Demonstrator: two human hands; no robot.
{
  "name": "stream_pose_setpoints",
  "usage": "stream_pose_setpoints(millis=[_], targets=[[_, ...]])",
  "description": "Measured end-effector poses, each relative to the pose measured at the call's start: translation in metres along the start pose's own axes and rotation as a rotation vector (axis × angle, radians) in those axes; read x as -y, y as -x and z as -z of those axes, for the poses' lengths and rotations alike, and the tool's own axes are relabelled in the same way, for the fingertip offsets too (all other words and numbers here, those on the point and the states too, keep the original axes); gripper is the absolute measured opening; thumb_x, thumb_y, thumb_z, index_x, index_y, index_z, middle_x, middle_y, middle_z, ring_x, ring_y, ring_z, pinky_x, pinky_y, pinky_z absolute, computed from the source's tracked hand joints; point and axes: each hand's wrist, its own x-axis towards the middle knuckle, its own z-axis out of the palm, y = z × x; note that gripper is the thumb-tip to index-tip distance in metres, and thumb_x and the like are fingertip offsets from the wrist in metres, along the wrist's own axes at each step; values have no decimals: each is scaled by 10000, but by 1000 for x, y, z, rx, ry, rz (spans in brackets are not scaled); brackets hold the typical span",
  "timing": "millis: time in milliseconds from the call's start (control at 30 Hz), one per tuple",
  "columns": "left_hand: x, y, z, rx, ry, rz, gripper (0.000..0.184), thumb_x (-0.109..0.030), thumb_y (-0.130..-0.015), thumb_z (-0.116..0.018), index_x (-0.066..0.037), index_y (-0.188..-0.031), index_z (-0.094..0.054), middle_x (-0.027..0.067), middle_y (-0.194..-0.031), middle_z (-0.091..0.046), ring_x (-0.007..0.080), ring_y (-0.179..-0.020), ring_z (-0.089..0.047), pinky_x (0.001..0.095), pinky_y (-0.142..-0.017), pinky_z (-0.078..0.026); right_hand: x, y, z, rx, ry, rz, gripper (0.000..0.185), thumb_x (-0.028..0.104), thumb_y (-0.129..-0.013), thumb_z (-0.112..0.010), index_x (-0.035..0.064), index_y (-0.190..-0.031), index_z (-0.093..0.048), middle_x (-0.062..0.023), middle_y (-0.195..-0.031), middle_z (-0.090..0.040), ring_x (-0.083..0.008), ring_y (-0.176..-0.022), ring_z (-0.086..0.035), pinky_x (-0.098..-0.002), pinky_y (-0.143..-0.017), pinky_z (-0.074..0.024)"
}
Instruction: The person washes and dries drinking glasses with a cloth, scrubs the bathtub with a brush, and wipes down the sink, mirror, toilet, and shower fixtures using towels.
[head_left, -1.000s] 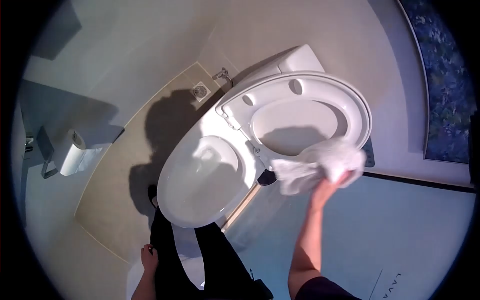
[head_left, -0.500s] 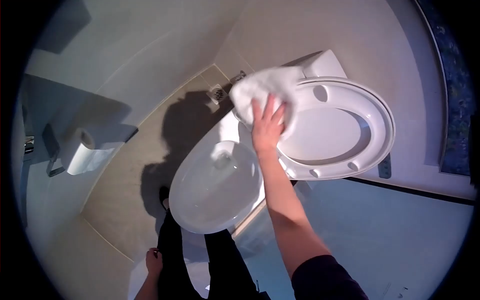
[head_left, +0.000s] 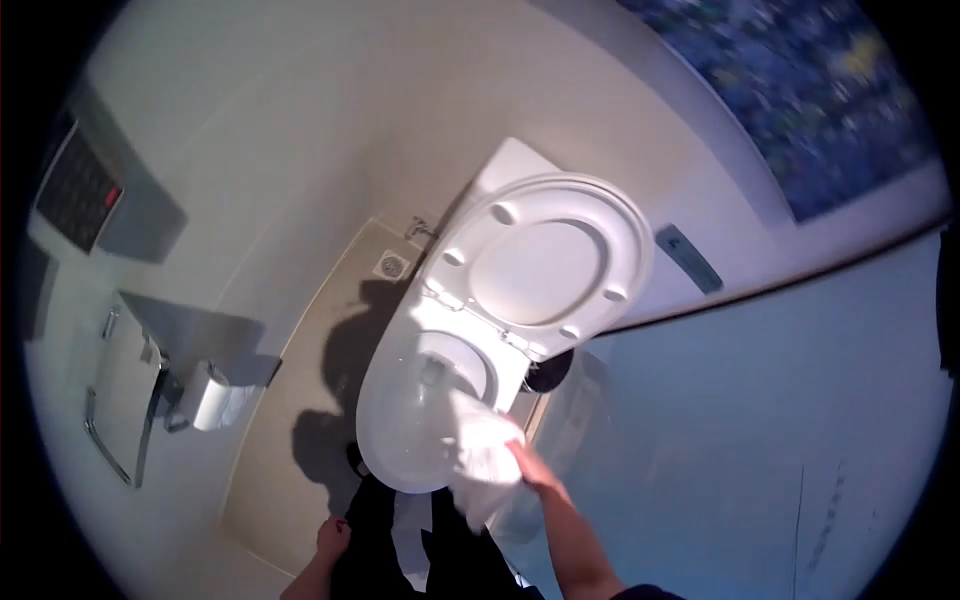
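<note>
A bunched white cloth hangs from my right hand, whose fingers are closed on its right side. It is over the near right rim of the white toilet bowl, in bright light. The toilet seat and the lid behind it stand raised against the tank. Down beside my dark trouser leg, my left hand is curled closed. Whatever it may hold is hidden by the fingers.
On the left wall are a toilet paper roll, a metal-framed shelf and a dark panel. A floor drain lies behind the bowl's left side. A dark round bin stands right of the toilet, near a glass panel.
My right hand has brought the cloth from the raised seat's left edge down to the bowl's near right rim. The view has turned and shifted, showing more of the left wall and the picture.
</note>
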Motion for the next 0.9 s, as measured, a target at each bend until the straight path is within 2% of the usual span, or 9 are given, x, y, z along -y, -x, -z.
stream_pose_setpoints(millis=[67, 267, 400, 467, 600, 700, 767, 833, 900], targets=[[-12, -3, 21, 87, -40, -104, 229, -239, -766, -542, -70, -915, -581, 141, -831, -612, 289, -807, -595, 375, -734, -476, -36, 79, -10, -149, -449, -489, 522, 348, -901, -439, 47, -1318, -347, -97, -1274, -438, -177, -1136, -431, -300, -959, -344], [-60, 5, 46, 279, -391, -332, 268, -281, -780, -534, -87, -957, -586, 113, -856, -635, 277, -813, -612, 375, -734, -482, -149, 236, -49, -369, -771, -535, 464, 330, -887, -453, 49, -1254, -418, -91, -1132, -545, -197, -1009, -540, -339, -877, -425], [-78, 11, 10, 494, -334, -538, 289, -280, -793, -571, -82, -1003, -576, 89, -836, -631, 219, -796, -609, 343, -721, -478, -204, 309, -92, -526, -457, -357, 464, 327, -873, -478, 35, -1230, -432, -91, -1102, -558, -201, -985, -549, -346, -863, -429], [-99, 34, -26, 819, -145, -448, 327, -236, -829, -566, -53, -1098, -534, 49, -880, -618, 162, -821, -588, 322, -743, -466, -240, 340, -116, -583, -347, -237, 468, 336, -867, -487, 25, -1214, -441, -86, -1081, -566, -203, -971, -552, -343, -860, -430], [-168, 222, -78, 1444, -96, -593, 490, -193, -839, -577, -17, -1258, -392, 53, -992, -586, 195, -925, -546, 329, -804, -438, -240, 420, -164, -788, 758, 54, 526, 338, -821, -551, 50, -1239, -412, -184, -1264, -406, -333, -1122, -423, -412, -967, -314], [-137, 312, -130, 1367, -451, -929, 413, -199, -826, -593, 1, -1168, -476, 91, -1034, -585, 213, -990, -537, 335, -840, -422, -248, 498, -196, -983, 642, 215, 547, 340, -801, -571, 57, -1239, -404, -206, -1322, -311, -387, -1134, -379, -450, -994, -265], [-125, 374, -155, 1276, -555, -1014, 357, -208, -816, -604, 7, -1091, -526, 104, -1021, -589, 198, -969, -545, 324, -833, -426, -273, 546, -201, -1133, 141, 331, 559, 309, -744, -668, 71, -1189, -428, -189, -1212, -425, -338, -1094, -445, -390, -948, -350], [-105, 429, -171, 1371, -525, -986, 339, -213, -803, -620, 6, -1052, -545, 112, -995, -596, 194, -938, -553, 320, -822, -432, -273, 613, -215, -1491, -6, 113, 599, 273, -679, -728, 104, -1179, -444, -163, -1182, -450, -326, -1099, -453, -388, -945, -360], [-95, 485, -184, 1604, -529, -1060, 361, -214, -785, -640, 2, -1057, -541, 120, -994, -596, 209, -933, -556, 325, -826, -431, -266, 681, -211, -1699, 451, -33, 644, 253, -638, -747, 109, -1182, -436, -153, -1200, -437, -329, -1105, -449, -427, -965, -334]])
